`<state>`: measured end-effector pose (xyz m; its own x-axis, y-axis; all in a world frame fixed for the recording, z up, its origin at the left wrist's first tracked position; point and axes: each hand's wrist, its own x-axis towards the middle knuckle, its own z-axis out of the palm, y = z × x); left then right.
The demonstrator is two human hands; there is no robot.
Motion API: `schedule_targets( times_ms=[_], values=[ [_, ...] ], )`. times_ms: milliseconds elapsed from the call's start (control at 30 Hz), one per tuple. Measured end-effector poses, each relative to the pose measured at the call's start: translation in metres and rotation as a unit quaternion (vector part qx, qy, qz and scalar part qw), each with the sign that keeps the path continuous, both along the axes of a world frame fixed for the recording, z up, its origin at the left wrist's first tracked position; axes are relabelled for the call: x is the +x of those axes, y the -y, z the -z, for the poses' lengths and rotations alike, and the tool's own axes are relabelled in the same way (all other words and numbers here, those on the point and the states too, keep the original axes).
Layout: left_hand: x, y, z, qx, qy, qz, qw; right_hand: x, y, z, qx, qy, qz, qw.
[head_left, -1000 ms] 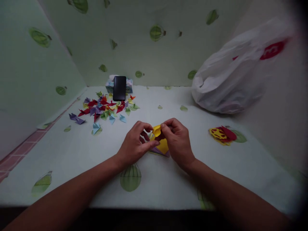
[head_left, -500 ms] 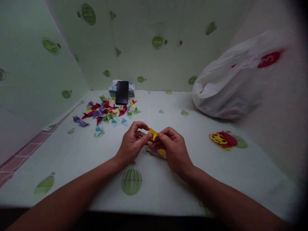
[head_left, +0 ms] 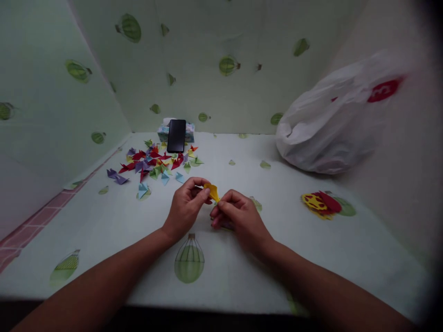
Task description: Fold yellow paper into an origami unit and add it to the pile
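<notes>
A small folded yellow paper is held up between both hands, just above the table. My left hand pinches its upper left part between thumb and fingers. At its lower right tip, my right hand grips it between thumb and forefinger, with the other fingers curled below. A stack of coloured paper squares lies on the table under my right hand, mostly hidden by it. Beyond my left hand spreads a pile of folded paper cranes in red, purple, green, yellow and light blue.
A black phone leans on a tissue box behind the cranes. To the right are yellow and red paper cut-outs. A bulging white plastic bag stands at the back right, by the wall.
The yellow paper has shifted a little left and now shows a longer shape tapering toward my right hand. My right hand has moved slightly left and down, covering more of the stack.
</notes>
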<state>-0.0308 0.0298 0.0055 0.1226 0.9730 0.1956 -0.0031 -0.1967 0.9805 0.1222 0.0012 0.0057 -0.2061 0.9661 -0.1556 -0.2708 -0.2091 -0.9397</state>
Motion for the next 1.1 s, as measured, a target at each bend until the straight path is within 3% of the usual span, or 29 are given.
schedule_targets(
  times_ms=[100, 267, 433, 633, 933, 1100],
  values=[
    [-0.002, -0.001, -0.003, 0.032, -0.023, -0.036, 0.999, 0.002, -0.001, 0.000, 0.052, 0.082, -0.044, 0.994],
    [-0.004, -0.004, -0.005, 0.053, -0.083, -0.030, 0.995, 0.010, -0.005, -0.005, 0.159, 0.163, 0.062, 0.972],
    [0.000, 0.001, -0.007, 0.088, -0.173, 0.002, 0.981, 0.014, -0.013, 0.001, 0.129, 0.121, 0.043, 0.983],
    [0.002, 0.005, -0.009, 0.099, -0.193, -0.014, 0.976, 0.012, -0.014, 0.010, 0.079, 0.051, -0.022, 0.995],
    [0.001, 0.005, -0.009, 0.156, -0.272, 0.001, 0.950, 0.014, -0.016, 0.016, 0.096, 0.045, -0.033, 0.994],
    [0.002, 0.006, -0.008, 0.196, -0.300, 0.000, 0.934, 0.013, -0.015, 0.011, 0.070, 0.033, -0.038, 0.996]
  ],
)
